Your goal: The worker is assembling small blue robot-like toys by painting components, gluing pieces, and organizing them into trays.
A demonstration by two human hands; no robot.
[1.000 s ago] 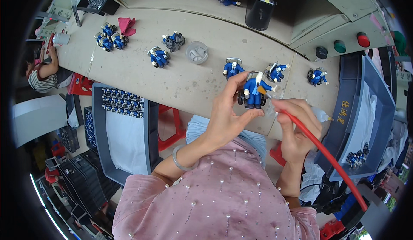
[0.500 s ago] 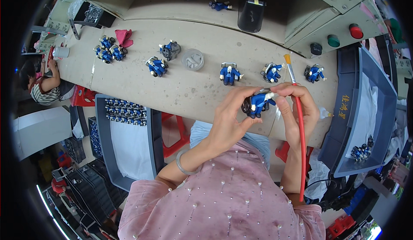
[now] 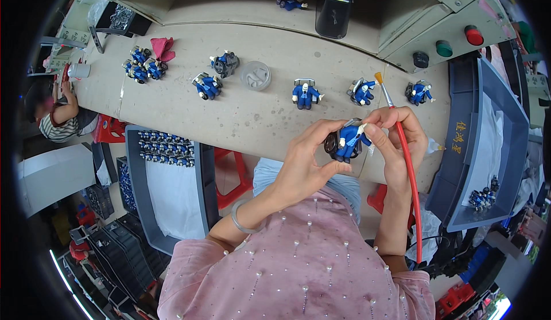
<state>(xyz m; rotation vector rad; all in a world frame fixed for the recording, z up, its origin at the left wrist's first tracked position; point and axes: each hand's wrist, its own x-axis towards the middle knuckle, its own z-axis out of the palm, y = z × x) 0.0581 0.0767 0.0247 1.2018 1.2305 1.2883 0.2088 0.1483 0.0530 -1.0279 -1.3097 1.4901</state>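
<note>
Above my lap, close to the table's front edge, my left hand (image 3: 308, 160) grips a small blue-suited figurine (image 3: 349, 141) seated in a dark wheelchair. Its thumb is below and its fingers are round the wheel side. My right hand (image 3: 402, 142) pinches the figurine's pale outstretched arm between thumb and fingertips. The same hand keeps a brush with a long red handle (image 3: 411, 185), bristles pointing up and away from me. Similar figurines stand beyond my hands: one in the middle (image 3: 306, 94), one beside the brush tip (image 3: 361, 91) and one farther right (image 3: 419, 92).
A round clear cup (image 3: 255, 76) stands mid-table, near more figurines (image 3: 206, 86) and a pink cloth (image 3: 163, 49). A grey tray (image 3: 208, 173) with rows of figurines is at left; a blue-grey crate (image 3: 447, 165) borders the right. Another person (image 3: 57, 110) sits far left.
The figurine has turned slightly in my hands, its front facing me more. The brush handle's lower end has swung to the right. My view has shifted a little.
</note>
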